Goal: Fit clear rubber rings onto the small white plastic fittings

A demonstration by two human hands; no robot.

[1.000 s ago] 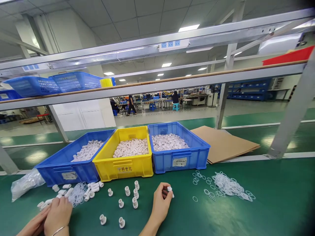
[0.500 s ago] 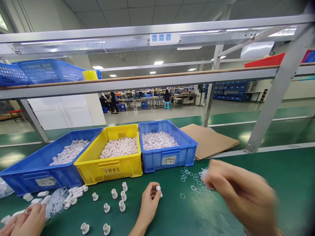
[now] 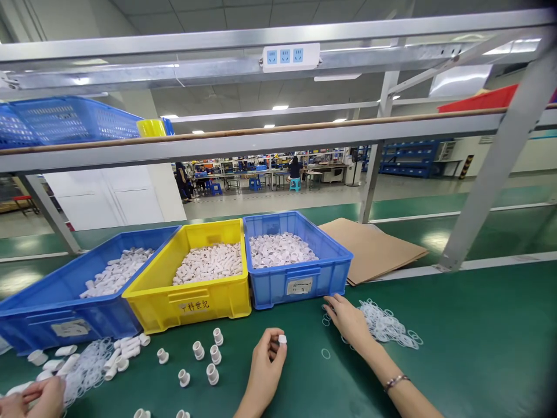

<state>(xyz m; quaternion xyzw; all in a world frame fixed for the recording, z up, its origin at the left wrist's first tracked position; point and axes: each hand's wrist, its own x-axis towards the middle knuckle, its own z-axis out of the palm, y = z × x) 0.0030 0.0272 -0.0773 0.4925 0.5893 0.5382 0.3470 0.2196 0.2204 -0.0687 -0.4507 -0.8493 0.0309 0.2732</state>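
head view: the left hand [image 3: 264,367] is raised over the green table [image 3: 478,348], fingers closed round a small white fitting [image 3: 282,339] pinched at the fingertips. the right hand [image 3: 348,321] lies flat on the table with fingers spread and nothing in its grip, its fingertips at the near edge of a heap of clear rings [image 3: 385,325]; one loose ring [image 3: 325,353] sits between the two hands.

just left of the left hand, more white fittings [image 3: 204,363] stand upright in a loose cluster. behind them, three bins touch side by side: a blue bin [image 3: 56,310] at the left, a yellow bin [image 3: 195,302] in the middle, and a second blue bin [image 3: 300,278] just behind the right hand, each holding white parts. cardboard [image 3: 374,247] lies flat to the right of the bins.

at the bottom left corner another person's hand [image 3: 37,397] rests by a pile of white parts and rings [image 3: 93,363].
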